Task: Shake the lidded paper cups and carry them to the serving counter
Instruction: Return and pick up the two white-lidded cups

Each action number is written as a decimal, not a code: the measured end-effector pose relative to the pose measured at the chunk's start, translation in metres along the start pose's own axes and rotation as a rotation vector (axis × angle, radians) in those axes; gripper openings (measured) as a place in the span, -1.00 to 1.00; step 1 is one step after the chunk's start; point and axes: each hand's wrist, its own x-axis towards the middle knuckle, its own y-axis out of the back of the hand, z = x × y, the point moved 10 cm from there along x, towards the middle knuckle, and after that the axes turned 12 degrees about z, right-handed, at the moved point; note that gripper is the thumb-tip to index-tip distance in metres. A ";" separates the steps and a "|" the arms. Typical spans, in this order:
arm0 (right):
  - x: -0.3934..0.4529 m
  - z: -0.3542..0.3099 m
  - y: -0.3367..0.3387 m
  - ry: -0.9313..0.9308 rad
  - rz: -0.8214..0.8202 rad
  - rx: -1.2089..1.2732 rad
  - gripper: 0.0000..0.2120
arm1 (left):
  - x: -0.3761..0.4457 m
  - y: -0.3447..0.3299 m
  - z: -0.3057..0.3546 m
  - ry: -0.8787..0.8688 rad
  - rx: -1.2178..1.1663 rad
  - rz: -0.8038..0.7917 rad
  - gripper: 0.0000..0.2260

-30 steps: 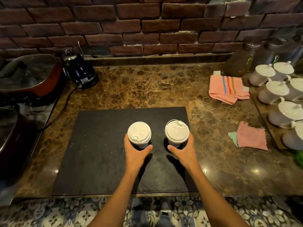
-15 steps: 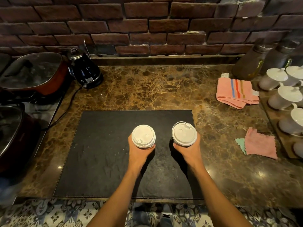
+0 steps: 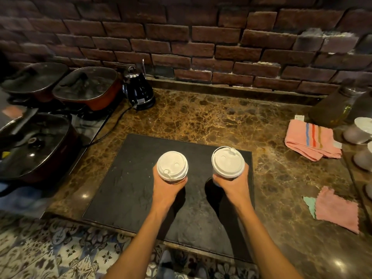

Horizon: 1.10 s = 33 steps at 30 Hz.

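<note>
Two paper cups with white lids are held up above a black mat (image 3: 128,190) on the marble counter. My left hand (image 3: 167,187) grips the left cup (image 3: 172,165) from below its lid. My right hand (image 3: 231,185) grips the right cup (image 3: 228,162) the same way. Only the lids show plainly; the cup bodies are mostly hidden by the lids and my fingers. Shadows of both cups fall on the mat under my wrists.
A black kettle (image 3: 138,89) with a cord stands at the back left beside lidded pans (image 3: 86,87). A striped pink towel (image 3: 311,140) and small cloths (image 3: 336,210) lie at the right. White lidded pots (image 3: 360,129) and glass jars (image 3: 334,105) crowd the right edge. Brick wall behind.
Both cups have risen off the mat in my hands and come closer to the camera. The view has tilted and swung left, showing more pans.
</note>
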 end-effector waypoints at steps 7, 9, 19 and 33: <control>-0.039 -0.051 -0.066 0.148 -0.192 0.034 -0.11 | -0.008 0.078 0.023 -0.012 -0.060 0.154 -0.18; -0.058 -0.073 -0.088 0.192 -0.257 0.060 -0.12 | -0.008 0.105 0.028 -0.014 -0.056 0.186 -0.17; -0.199 -0.140 -0.215 0.295 -0.544 0.126 -0.15 | -0.028 0.306 0.023 -0.085 -0.119 0.419 -0.13; -0.518 -0.174 -0.393 0.339 -0.951 0.143 -0.17 | -0.136 0.643 -0.048 -0.068 -0.257 0.833 -0.20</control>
